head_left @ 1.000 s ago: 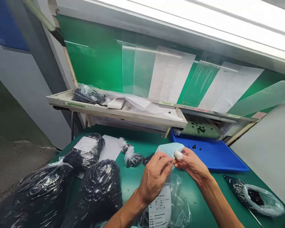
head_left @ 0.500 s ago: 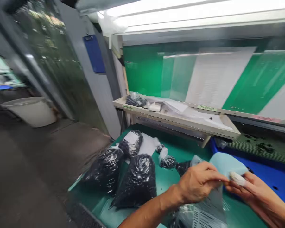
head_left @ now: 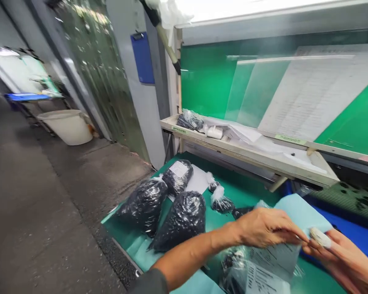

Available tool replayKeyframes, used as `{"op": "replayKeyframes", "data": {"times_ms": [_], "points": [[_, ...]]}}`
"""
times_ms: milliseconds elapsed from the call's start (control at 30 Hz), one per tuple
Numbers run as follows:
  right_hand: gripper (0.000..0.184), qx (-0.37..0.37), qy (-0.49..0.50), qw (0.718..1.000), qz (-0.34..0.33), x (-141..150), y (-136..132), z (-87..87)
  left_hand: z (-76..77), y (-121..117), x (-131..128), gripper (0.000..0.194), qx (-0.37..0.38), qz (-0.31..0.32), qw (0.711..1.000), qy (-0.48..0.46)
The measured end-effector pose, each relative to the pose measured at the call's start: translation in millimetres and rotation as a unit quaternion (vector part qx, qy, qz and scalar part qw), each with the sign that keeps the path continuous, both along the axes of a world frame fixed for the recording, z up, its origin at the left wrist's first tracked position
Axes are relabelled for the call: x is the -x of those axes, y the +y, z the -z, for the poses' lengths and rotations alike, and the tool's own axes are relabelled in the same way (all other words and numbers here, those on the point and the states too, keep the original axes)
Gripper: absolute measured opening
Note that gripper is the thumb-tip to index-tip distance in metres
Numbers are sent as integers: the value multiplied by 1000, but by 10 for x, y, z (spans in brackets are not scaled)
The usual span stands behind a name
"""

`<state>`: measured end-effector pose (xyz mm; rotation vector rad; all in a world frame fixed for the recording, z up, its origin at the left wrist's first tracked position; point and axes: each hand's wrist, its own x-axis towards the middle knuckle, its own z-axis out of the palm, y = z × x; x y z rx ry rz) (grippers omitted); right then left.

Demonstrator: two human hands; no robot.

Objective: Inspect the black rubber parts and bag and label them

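Observation:
My left hand reaches across the lower right, its fingers pinched at the upper corner of a clear printed plastic bag. My right hand, with a white cover on one finger, meets it there and is closed at the same corner. The exact hold is partly hidden by the fingers. Black contents show through the bag's lower left side. Behind the hands is a light blue sheet. A dark bag is partly hidden behind my left hand.
Large filled bags of black pieces and small tied bags lie on the green table. Above runs a narrow shelf with papers. A blue tray is at right, a white tub on the floor at left.
My view has turned left, so more floor and the far table show. Both hands remain together at the bag's corner; more of my left forearm and its dark sleeve are visible.

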<state>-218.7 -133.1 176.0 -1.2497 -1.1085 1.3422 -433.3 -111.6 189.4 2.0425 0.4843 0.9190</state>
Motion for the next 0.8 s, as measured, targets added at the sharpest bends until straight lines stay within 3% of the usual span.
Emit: {"op": "replayKeyframes", "data": {"times_ms": [67, 167, 367, 567, 800], "points": [[42, 21, 63, 998, -11, 98, -12, -129, -38, 88, -6, 20, -12, 8, 1000, 8], [37, 21, 101, 995, -10, 153, 11, -176, -73, 227, -54, 17, -43, 24, 999, -9], [36, 21, 89, 996, -9, 44, 17, -88, -143, 361, -169, 8, -97, 62, 993, -5], [33, 12, 76, 997, 0, 1, 58, -17, -204, 458, -229, 12, -106, 78, 991, -10], [29, 17, 127, 991, 22, -93, 82, 139, -210, 612, -348, 11, -163, 133, 976, 56]]}}
